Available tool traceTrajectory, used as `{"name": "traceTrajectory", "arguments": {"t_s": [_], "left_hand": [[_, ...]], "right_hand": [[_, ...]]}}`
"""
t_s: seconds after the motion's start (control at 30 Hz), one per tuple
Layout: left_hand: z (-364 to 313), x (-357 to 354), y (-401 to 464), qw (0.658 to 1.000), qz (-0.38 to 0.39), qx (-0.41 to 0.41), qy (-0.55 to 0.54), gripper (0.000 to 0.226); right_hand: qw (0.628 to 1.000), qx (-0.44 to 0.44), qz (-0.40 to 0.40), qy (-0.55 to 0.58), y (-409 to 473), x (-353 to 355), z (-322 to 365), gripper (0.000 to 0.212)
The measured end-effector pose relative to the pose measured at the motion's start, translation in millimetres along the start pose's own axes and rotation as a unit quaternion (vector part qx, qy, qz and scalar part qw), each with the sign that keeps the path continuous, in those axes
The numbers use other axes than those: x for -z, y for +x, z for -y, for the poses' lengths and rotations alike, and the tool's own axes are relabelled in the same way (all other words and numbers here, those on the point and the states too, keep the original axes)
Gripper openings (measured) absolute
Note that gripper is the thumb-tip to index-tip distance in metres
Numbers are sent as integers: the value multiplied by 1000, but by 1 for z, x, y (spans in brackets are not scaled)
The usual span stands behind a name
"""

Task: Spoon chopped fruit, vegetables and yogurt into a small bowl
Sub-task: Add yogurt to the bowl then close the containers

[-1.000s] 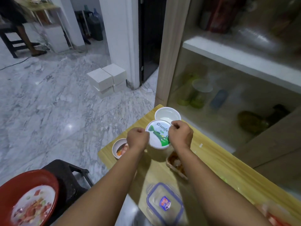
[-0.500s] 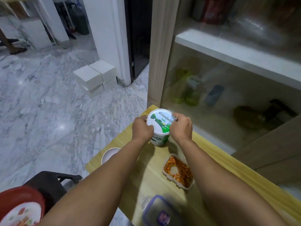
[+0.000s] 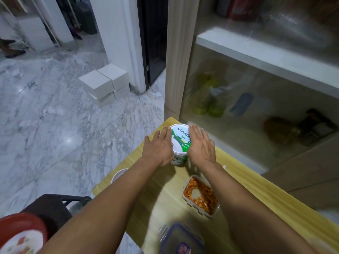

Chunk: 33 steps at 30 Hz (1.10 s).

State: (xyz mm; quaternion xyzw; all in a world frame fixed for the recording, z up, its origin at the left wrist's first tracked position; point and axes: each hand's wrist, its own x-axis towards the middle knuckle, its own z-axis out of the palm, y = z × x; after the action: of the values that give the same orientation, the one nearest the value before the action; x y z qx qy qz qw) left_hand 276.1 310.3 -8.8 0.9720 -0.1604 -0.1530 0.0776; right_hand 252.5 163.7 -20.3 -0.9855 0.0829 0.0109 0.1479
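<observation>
Person's left hand (image 3: 158,146) and right hand (image 3: 200,146) are flanking the lidded yogurt tub (image 3: 179,143) standing at the far end of the wooden table (image 3: 253,184), fingers straight, gripping nothing, with an open container of chopped orange food (image 3: 200,196) sitting nearer.

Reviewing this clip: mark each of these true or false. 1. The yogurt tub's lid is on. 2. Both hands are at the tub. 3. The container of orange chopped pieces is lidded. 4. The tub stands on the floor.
1. True: the yogurt tub is lidded.
2. True: left hand and right hand flank it.
3. False: the container is open.
4. False: it stands on the wooden table.
</observation>
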Motion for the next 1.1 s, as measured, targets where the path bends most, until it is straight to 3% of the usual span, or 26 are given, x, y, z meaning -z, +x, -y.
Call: {"name": "traceTrajectory", "arguments": {"t_s": [0.17, 0.43, 0.63, 0.73, 0.83, 1.0, 1.1], "left_hand": [[6, 16, 8, 998, 44, -31, 22, 67], [8, 30, 19, 996, 63, -64, 4, 77], [11, 18, 12, 996, 55, -58, -30, 85], [8, 13, 3, 999, 15, -34, -32, 78], [6, 2, -12, 996, -91, -15, -14, 63], [0, -41, -56, 964, -246, 4, -104, 47], [-15, -62, -89, 978, -163, 39, -127, 36]], "right_hand": [[996, 42, 76, -24, 10, 5, -2, 70], [993, 69, 94, -12, 19, 10, -5, 77], [989, 63, 97, 90, 7, 3, -20, 81], [987, -8, 25, 158, -6, -2, -16, 66], [972, -81, -51, 213, -21, -5, -11, 50], [956, -98, -119, 251, -70, -15, -24, 33], [957, -102, -82, 259, -106, -16, -36, 16]]}}
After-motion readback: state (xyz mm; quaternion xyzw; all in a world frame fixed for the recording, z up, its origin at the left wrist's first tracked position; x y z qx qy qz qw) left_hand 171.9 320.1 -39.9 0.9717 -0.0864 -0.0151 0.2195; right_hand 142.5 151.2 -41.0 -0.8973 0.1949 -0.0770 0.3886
